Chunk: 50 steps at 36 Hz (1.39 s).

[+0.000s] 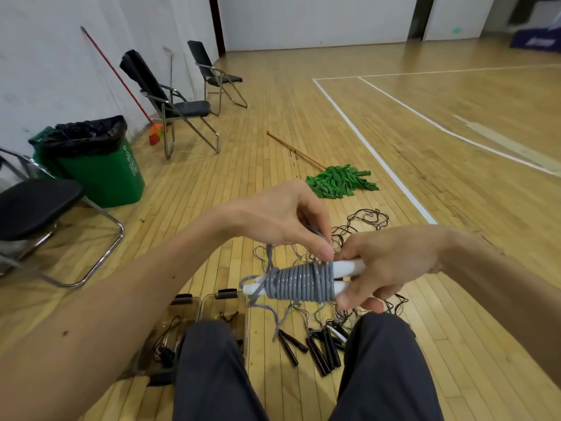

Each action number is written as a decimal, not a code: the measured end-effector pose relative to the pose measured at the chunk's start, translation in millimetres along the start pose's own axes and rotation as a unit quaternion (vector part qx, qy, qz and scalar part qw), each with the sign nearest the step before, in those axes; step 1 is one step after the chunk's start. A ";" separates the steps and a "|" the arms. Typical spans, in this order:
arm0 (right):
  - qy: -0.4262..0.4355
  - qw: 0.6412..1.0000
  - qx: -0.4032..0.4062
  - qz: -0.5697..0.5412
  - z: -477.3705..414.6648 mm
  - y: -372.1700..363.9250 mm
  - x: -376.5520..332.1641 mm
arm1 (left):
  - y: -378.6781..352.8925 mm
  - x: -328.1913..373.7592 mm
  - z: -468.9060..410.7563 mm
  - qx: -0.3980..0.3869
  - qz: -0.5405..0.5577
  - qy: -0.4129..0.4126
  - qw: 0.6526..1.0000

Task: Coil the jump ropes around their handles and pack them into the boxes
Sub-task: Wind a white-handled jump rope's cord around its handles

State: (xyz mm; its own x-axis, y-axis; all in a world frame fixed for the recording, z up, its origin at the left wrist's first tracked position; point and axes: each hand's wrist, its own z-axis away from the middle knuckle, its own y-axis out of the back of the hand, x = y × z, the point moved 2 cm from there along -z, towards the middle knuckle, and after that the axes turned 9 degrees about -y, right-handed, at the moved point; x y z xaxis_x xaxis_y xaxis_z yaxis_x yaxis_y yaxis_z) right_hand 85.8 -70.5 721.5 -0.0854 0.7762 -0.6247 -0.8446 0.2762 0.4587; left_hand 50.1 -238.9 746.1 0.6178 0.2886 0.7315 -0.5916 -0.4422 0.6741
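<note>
My right hand [391,262] grips a pair of white handles [346,268] held side by side, with a grey jump rope [303,282] coiled tightly around their middle. My left hand [288,220] pinches the rope's free end just above the coil. A loose grey tail hangs down from the coil's left end. Two clear plastic boxes [209,302] stand on the floor by my left knee, with thin dark ropes inside. Several black-handled ropes [318,347] lie tangled on the floor between and beyond my knees.
A green mop [340,180] with a wooden stick lies on the wooden floor ahead. A green bin [100,168] with a black liner and folding chairs [179,104] stand at the left. White court lines run to the right.
</note>
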 end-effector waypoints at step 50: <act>-0.016 0.963 0.224 -0.150 -24.2 19.8 25.3 | -54.8 -33.0 22.1 0.075 -0.155 0.161 0.972</act>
State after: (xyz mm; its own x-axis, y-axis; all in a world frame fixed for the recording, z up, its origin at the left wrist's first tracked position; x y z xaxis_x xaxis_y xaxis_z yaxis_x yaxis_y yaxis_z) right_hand 54.1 -59.0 699.5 0.1490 0.6389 -0.7547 -0.5150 0.7017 0.4924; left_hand 73.6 -242.9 682.8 0.5459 0.6680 0.5057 -0.3056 -0.4032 0.8626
